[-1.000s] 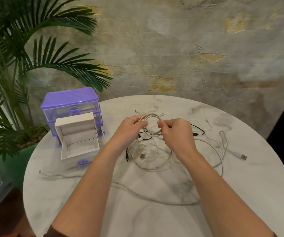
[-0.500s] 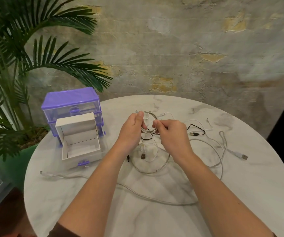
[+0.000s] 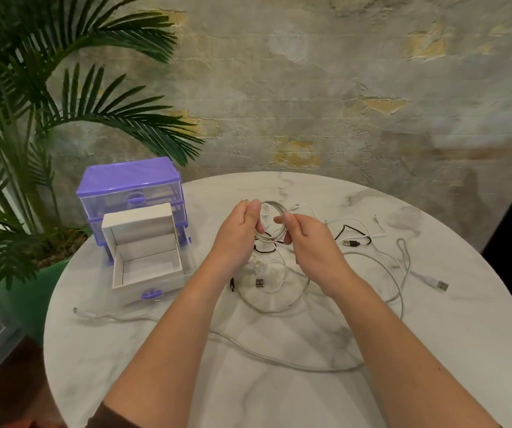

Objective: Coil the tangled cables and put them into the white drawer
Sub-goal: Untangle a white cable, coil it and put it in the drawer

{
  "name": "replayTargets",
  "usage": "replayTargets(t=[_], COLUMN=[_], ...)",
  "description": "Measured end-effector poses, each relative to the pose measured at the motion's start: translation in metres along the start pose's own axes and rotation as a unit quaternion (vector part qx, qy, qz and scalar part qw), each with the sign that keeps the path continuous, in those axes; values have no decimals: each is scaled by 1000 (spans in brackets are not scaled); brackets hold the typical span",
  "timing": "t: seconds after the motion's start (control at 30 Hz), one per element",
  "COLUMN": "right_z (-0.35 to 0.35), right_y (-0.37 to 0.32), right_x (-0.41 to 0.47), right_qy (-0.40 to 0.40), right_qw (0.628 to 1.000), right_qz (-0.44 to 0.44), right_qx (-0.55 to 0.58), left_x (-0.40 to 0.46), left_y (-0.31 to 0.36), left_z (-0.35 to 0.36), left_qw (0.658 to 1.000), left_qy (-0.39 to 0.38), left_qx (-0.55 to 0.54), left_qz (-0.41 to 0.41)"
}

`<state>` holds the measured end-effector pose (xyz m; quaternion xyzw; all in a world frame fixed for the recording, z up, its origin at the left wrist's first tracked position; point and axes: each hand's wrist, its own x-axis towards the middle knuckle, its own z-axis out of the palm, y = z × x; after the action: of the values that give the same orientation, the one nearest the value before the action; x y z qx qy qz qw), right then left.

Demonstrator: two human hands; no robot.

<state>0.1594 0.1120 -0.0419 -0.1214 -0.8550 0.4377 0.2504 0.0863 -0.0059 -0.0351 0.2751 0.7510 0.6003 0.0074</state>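
A small coil of white cable (image 3: pixel 274 231) hangs between my hands above the round marble table (image 3: pixel 433 350). My left hand (image 3: pixel 239 233) grips its left side with thumb and curled fingers. My right hand (image 3: pixel 305 237) pinches its right side. The cable's loose length (image 3: pixel 279 353) runs down over the table toward the front left. Under and to the right of my hands lie tangled white cables (image 3: pixel 399 267) and a thin black cable (image 3: pixel 353 240). The white drawer (image 3: pixel 148 274) stands pulled out and empty at the left, in front of the purple drawer unit (image 3: pixel 128 186).
A potted palm (image 3: pixel 32 134) in a green pot stands off the table's left edge, its fronds reaching over the drawer unit. A rough plaster wall is close behind the table. A USB plug (image 3: pixel 441 285) lies near the right side.
My hands have lifted a little and moved apart slightly, and another loop of white cable has joined the coil. The loose length on the table has shortened.
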Motion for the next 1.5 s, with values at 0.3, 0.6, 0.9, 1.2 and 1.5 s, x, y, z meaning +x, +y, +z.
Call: replayTargets(t=[0.3, 0.6, 0.9, 1.2, 1.5], right_z=[0, 0, 0, -2, -2], right_y=[-5, -3, -11, -8, -5], right_x=[-7, -4, -7, -6, -4], right_qy=[-44, 34, -58, -62, 17], right_qw=[993, 999, 980, 968, 987], right_qz=[27, 4, 61, 78, 46], right_qx=[105, 23, 179, 231, 151], left_x=[-2, -4, -2, -6, -5], left_y=[3, 5, 1, 7, 11], left_z=[-1, -3, -5, -3, -6], left_qw=[1000, 996, 997, 992, 989], left_qy=[-10, -41, -9, -38, -38], left_qx=[-14, -63, -30, -92, -109], left_qz=[-2, -39, -63, -81, -97])
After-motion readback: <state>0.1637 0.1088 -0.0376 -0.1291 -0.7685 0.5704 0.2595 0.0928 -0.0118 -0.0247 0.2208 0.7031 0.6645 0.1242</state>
